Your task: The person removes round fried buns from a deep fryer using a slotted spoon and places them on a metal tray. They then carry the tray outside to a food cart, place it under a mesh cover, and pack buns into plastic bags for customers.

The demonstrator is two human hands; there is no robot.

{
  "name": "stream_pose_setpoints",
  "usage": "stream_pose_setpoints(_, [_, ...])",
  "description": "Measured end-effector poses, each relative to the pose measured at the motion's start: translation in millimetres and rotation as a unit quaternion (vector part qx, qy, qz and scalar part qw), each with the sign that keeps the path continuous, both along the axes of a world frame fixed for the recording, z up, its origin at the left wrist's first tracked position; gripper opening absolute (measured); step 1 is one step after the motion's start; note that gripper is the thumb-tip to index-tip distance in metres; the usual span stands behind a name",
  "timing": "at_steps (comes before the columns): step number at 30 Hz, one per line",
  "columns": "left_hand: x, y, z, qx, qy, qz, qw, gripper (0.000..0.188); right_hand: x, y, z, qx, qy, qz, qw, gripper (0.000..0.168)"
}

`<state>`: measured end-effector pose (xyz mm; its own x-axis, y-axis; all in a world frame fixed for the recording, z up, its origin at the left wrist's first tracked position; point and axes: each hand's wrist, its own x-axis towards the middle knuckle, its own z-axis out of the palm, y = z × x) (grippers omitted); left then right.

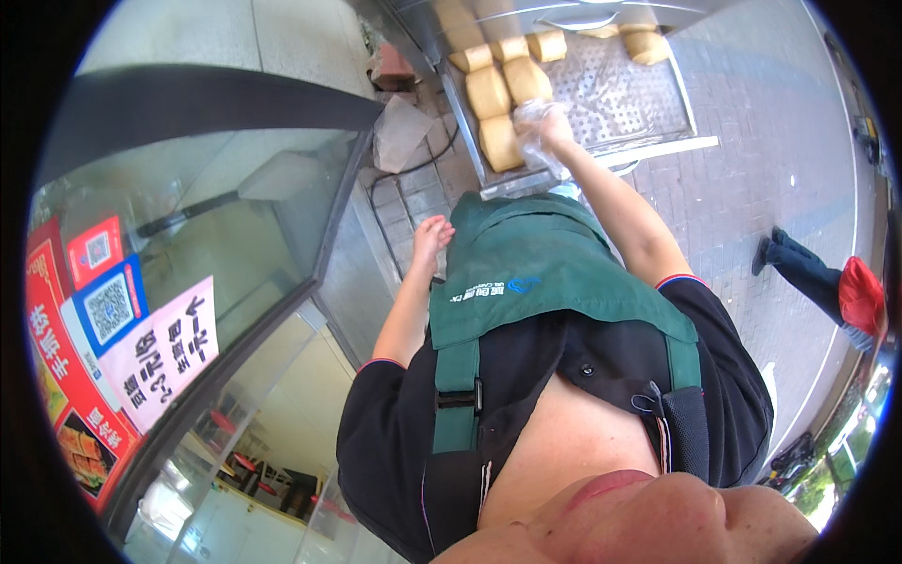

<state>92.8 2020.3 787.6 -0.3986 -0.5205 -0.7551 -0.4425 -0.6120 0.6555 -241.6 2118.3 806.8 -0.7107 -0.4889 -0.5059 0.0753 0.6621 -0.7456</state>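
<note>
Loosely bunched clear plastic covers the fingers of my right hand, which is over the drawn-out perforated metal tray. Its fingers are beside a pale yellow steamed bun and just below another bun; the plastic hides whether they grip anything. Several more buns line the tray's left side and back, with one bun at the back right. My left hand hangs beside the green apron, holding nothing, its fingers loosely extended.
A metal cabinet stands behind the tray. At left is a glass-walled stall with printed signs. A dark cable and a pale plastic bag lie near the paving. At right, a person in dark trousers is on the pavement.
</note>
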Motion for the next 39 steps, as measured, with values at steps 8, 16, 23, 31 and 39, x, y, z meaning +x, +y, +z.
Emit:
stream_pose_setpoints(8, [-33.9, 5.9, 45.4, -0.02, 0.026, -0.057, 0.998, 0.028, -39.6, 10.0, 15.7, 0.015, 0.019, 0.145, 0.989, 0.039])
stream_pose_setpoints(16, [-148.5, 16.2, 106.6, -0.08, 0.078, -0.186, 0.976, 0.027, -190.7, 43.9, -40.7, -0.163, -0.323, 0.085, 0.929, 0.041])
stream_pose_setpoints(23, [-152.7, 12.8, 42.3, -0.259, 0.068, -0.351, 0.897, 0.032, -143.8, 123.3, 45.0, -0.321, -0.311, 0.146, 0.883, 0.042])
stream_pose_setpoints(31, [-252.7, 109.5, 164.6, -0.215, 0.133, -0.4, 0.881, 0.024, -235.8, 246.1, 160.9, -0.802, -0.382, 0.02, 0.458, 0.028])
stream_pose_setpoints(39, [-344.6, 185.1, 270.1, -0.052, 0.356, -0.497, 0.79, 0.031, -320.1, 387.0, 422.6, -0.784, 0.237, -0.021, 0.573, 0.04])
